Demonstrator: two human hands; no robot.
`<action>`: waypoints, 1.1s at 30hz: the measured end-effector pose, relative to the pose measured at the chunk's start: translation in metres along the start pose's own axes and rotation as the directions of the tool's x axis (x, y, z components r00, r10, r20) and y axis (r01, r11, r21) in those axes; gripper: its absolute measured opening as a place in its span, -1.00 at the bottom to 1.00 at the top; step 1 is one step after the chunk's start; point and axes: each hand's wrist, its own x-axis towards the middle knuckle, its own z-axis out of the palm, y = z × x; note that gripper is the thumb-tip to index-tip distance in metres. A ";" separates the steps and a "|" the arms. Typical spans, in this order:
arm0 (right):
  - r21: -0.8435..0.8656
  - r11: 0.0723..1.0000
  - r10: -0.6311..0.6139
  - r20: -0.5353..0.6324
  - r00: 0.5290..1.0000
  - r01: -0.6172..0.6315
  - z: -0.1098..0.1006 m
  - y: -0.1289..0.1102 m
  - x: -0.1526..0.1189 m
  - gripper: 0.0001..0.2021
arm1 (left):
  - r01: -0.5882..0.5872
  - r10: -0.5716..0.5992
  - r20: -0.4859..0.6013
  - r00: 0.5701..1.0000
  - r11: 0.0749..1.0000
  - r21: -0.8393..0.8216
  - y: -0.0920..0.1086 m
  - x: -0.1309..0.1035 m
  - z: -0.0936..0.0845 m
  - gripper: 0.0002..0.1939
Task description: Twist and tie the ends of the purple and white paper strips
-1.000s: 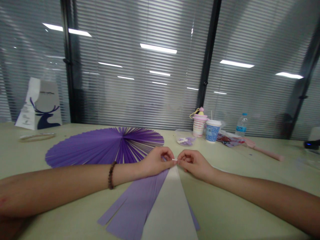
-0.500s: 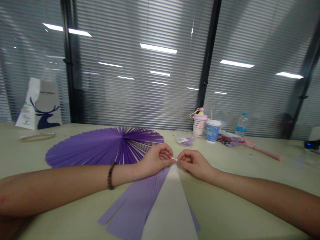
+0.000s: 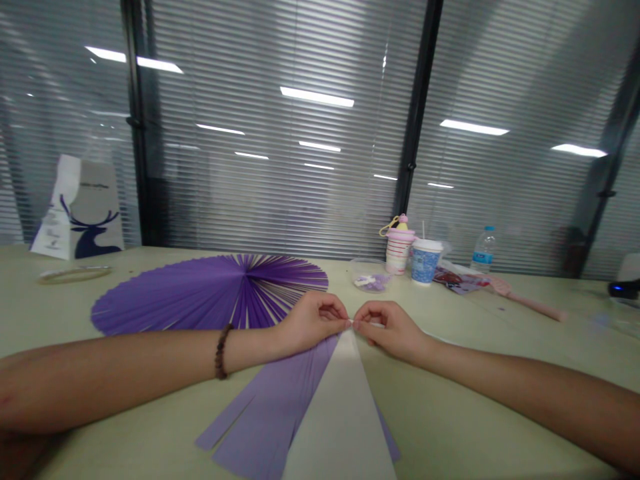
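My left hand point(image 3: 315, 320) and my right hand point(image 3: 387, 327) meet almost fingertip to fingertip, each closed in a pinch. Between them a bit of thin white string point(image 3: 351, 323) shows, and a white strand trails out past my right wrist. Directly below lies the narrow top of a white wedge-shaped panel point(image 3: 345, 413), widening toward me. Light purple strips point(image 3: 270, 407) fan out under it to the left, with a sliver of purple on its right. Behind my left forearm lies a round, pleated purple fan point(image 3: 175, 300), spread flat.
At the back stand a pink-lidded cup point(image 3: 400, 252), a blue paper cup point(image 3: 426, 263) and a water bottle point(image 3: 483, 250). A clear dish point(image 3: 370, 280) holds small purple and white bits. A pink-handled tool point(image 3: 535, 305) lies right; a paper bag point(image 3: 97, 213) and a ring point(image 3: 75, 274) are left.
Both hands have come slightly closer together and my left hand is a little lower. Less of the white string shows between the fingertips.
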 end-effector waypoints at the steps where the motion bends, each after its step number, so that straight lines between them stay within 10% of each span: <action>1: -0.017 1.000 -0.006 -0.011 1.000 0.006 0.000 0.000 0.000 -0.86 | 0.001 -0.001 -0.001 1.000 1.000 0.000 0.001 0.000 0.001 -0.81; 33: 0.115 0.991 0.074 0.015 0.997 -0.075 0.002 0.002 0.001 -0.79 | 0.011 -0.011 0.000 1.000 0.999 0.031 0.002 0.000 0.000 -0.83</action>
